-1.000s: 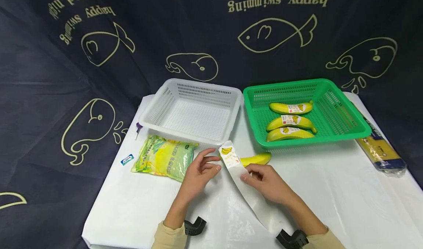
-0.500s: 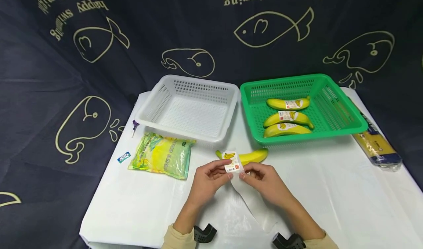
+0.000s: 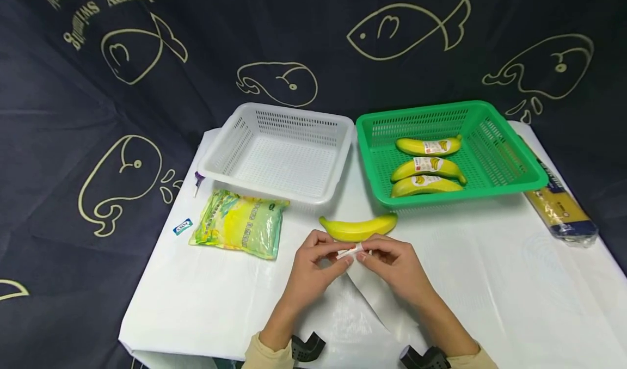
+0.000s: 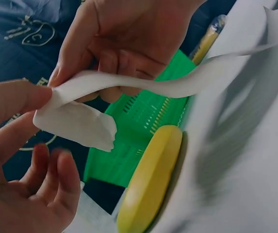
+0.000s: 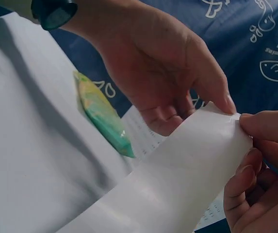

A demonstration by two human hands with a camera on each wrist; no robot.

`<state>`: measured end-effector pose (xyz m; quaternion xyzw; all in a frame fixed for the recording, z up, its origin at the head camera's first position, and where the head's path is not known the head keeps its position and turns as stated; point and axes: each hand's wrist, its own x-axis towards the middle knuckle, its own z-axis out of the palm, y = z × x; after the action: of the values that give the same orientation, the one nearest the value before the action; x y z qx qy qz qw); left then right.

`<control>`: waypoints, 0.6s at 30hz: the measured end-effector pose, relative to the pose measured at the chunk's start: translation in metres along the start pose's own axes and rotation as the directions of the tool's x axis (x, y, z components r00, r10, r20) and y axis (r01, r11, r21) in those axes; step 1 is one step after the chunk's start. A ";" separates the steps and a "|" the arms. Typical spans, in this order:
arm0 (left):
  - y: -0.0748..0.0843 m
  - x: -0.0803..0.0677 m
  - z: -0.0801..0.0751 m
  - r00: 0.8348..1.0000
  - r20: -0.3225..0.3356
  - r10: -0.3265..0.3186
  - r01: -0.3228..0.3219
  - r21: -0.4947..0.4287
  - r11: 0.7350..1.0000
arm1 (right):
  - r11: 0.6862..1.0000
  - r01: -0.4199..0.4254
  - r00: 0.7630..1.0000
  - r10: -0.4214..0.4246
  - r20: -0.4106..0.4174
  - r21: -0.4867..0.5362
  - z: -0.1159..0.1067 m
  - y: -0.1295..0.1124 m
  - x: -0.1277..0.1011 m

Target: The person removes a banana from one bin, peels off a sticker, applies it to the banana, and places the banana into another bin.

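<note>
Sticker (image 3: 351,250) is pinched at the strip's end by both hands, left hand (image 3: 315,263) and right hand (image 3: 392,263), above the surface (image 3: 490,282); one bare banana (image 3: 358,228) waits, three labelled in the green basket (image 3: 509,186). Left wrist: sticker (image 4: 75,124) half peeled, it seems. Right wrist: fingers (image 5: 255,127) clamp the strip (image 5: 187,174).

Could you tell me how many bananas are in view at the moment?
4. Three labelled bananas lie side by side in the green basket; one bare banana lies on the white sheet, just beyond the hands. None appears hidden.
</note>
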<state>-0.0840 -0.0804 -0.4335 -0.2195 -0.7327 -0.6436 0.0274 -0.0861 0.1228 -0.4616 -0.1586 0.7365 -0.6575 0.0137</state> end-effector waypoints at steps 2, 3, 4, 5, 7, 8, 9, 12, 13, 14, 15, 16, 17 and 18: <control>0.004 0.001 0.001 0.999 -0.004 0.046 -0.046 0.043 0.998 | 1.000 0.005 1.000 -0.005 0.005 0.018 -0.001 0.002 -0.001; 0.005 0.001 0.002 0.997 -0.004 0.072 -0.071 0.063 0.995 | 1.000 0.006 1.000 -0.006 0.005 0.025 -0.001 0.002 -0.001; 0.006 0.001 0.002 0.996 0.000 0.094 -0.094 0.079 0.992 | 0.999 0.007 1.000 -0.007 0.006 0.032 -0.002 0.002 -0.002; 0.007 0.002 0.002 0.994 0.004 0.113 -0.113 0.095 0.989 | 0.999 0.005 1.000 -0.005 0.003 0.031 -0.002 0.001 -0.002; 0.006 0.003 0.004 0.989 0.016 0.147 -0.147 0.113 0.983 | 1.000 -0.005 1.000 0.006 -0.013 0.025 -0.003 0.000 -0.003; 0.006 0.003 0.004 0.989 0.016 0.150 -0.151 0.113 0.982 | 1.000 -0.010 1.000 0.010 -0.025 0.018 -0.003 0.000 -0.003; 0.006 0.004 0.005 0.990 0.008 0.140 -0.140 0.100 0.985 | 1.000 -0.013 0.999 0.013 -0.040 0.018 -0.003 0.000 -0.003; 0.004 0.003 0.008 0.996 -0.049 0.080 -0.078 0.036 0.996 | 0.998 -0.021 0.997 0.025 -0.070 0.055 -0.002 -0.001 -0.004; 0.006 0.003 0.009 0.996 -0.071 0.050 -0.050 0.002 0.999 | 0.997 -0.020 0.997 0.025 -0.073 0.079 -0.001 0.000 -0.004; 0.005 0.002 0.010 0.996 -0.088 0.032 -0.035 -0.028 0.999 | 0.994 -0.020 0.997 0.028 -0.071 0.105 -0.001 0.000 -0.005; 0.004 0.002 0.011 0.995 -0.100 0.020 -0.026 -0.057 0.998 | 0.991 -0.023 0.997 0.031 -0.065 0.131 0.000 0.000 -0.005; 0.003 0.002 0.011 0.994 -0.106 0.020 -0.028 -0.079 0.996 | 0.988 -0.028 0.998 0.037 -0.057 0.152 0.001 0.001 -0.005; 0.002 0.002 0.011 0.994 -0.108 0.035 -0.045 -0.087 0.995 | 0.985 -0.041 0.997 0.050 -0.051 0.165 0.002 0.001 -0.006; 0.001 0.002 0.012 0.993 -0.106 0.057 -0.068 -0.095 0.993 | 0.984 -0.052 0.997 0.061 -0.045 0.169 0.002 0.001 -0.006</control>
<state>-0.0827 -0.0684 -0.4336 -0.2099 -0.6904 -0.6883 0.0744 -0.0802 0.1221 -0.4638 -0.1194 0.6827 -0.7204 0.0273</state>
